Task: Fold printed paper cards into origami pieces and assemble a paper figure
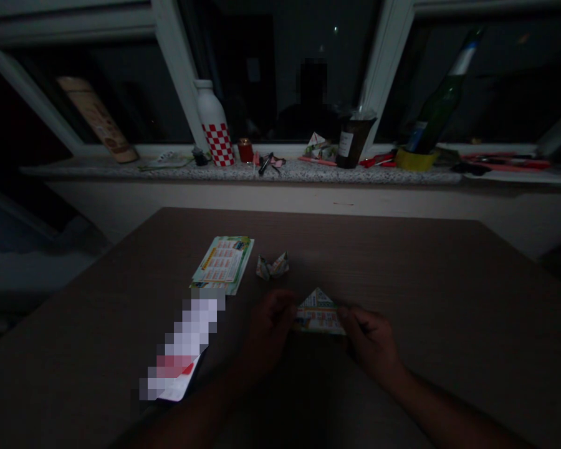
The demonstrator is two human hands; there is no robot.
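Between both hands is a printed paper folded to a point at the top [318,315], white with green edges and rows of orange-red print. My left hand [275,321] pinches its left edge, and my right hand [369,337] grips its right edge with the thumb on the front. Just beyond my left hand, a small folded paper shape [272,266] with two raised tips stands on the table. Farther left lies a stack of similar printed sheets [222,262]. A phone [175,390] with a lit, blurred-out screen lies nearer to me, left of my left forearm.
The brown wooden table [425,268] meets a wall under a granite windowsill [308,171]. Along the sill stand a red-checked white bottle [217,134], a tan tumbler [98,118], a dark plastic cup [349,144] and a green glass bottle [437,109] beside yellow tape [416,159]. The room is dim.
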